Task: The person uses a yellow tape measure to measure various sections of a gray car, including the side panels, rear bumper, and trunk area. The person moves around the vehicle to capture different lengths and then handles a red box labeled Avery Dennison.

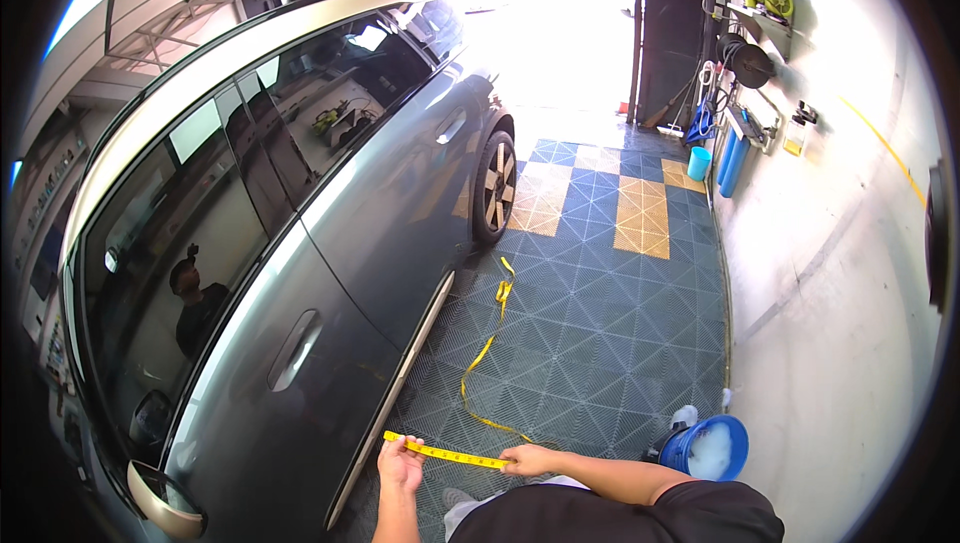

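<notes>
A yellow measuring tape (pixel 460 457) with dark markings is stretched between my two hands, low beside a dark grey car (pixel 375 263). My left hand (pixel 402 463) pinches it close to its end, near the car's lower sill. Closed on the tape a short way to the right is my right hand (pixel 528 460). A long yellow strip (pixel 476 363) winds over the floor tiles from near the rear wheel (pixel 495 188) toward my right hand. My forearm hides where it meets the held stretch.
Against the right wall stands a blue bucket (pixel 738 448) with white foam inside. Farther along, blue filter cylinders (pixel 735 165) and a black hose reel (pixel 746 63) hang on the wall, with a light-blue pail (pixel 699 163) below. The car's mirror (pixel 165 499) juts out at lower left.
</notes>
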`<control>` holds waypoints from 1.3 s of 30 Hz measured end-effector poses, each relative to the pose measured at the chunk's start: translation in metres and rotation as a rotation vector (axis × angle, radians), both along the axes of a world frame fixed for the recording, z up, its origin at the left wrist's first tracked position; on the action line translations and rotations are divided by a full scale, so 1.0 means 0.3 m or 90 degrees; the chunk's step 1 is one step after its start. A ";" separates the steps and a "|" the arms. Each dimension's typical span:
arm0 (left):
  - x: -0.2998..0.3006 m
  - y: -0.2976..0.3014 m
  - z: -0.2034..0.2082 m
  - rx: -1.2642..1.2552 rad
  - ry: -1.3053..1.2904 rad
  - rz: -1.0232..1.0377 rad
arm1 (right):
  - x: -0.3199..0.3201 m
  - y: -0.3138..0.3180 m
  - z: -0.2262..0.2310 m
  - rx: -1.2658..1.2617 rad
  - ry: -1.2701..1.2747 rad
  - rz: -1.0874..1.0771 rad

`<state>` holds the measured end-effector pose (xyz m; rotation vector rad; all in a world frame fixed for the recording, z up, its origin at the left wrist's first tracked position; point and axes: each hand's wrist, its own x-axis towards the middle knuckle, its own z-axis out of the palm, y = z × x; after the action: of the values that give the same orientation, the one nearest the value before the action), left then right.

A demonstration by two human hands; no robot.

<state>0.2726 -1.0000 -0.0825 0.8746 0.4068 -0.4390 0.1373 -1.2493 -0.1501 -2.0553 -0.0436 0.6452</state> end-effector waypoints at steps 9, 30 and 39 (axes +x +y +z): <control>0.103 0.170 -0.082 -0.010 0.034 0.155 | -0.177 -0.202 -0.322 -0.305 0.179 0.068; -0.029 0.261 -0.171 0.049 0.118 0.012 | -0.111 -0.194 -0.289 -0.276 0.065 0.020; -0.025 0.030 0.263 -0.234 -0.098 -0.120 | 0.091 0.098 0.505 -0.155 -0.371 0.060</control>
<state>0.2650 -0.9911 -0.0037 0.5852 0.0951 -0.5941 0.1646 -1.2199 0.0013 -2.4276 -0.4177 0.0883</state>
